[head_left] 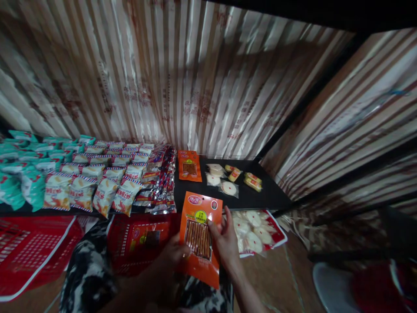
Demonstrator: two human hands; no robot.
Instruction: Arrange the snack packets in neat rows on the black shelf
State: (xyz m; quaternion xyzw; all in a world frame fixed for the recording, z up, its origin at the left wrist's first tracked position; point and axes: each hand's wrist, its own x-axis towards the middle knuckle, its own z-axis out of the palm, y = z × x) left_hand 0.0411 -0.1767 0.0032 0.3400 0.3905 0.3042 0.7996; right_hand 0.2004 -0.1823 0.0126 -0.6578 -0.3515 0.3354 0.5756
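An orange snack packet [199,269] with a clear window showing brown sticks is held upright in front of me, between both hands. My left hand [176,254] grips its lower left edge, thumb on the front. On the right edge, my right hand [224,239] pinches the packet with its thumb beside the window. Behind it, a similar orange packet [189,166] lies on the black shelf [208,198]. Another orange packet [148,239] lies in a red basket [120,261] below the shelf edge.
Left on the shelf stand rows of white snack bags [107,187], teal bags [32,187] and shiny red-blue packets [159,182]. Round white packs [229,188] and yellow packs [253,181] lie to the right. Below are a basket of round packs [254,241] and a red basket [29,256].
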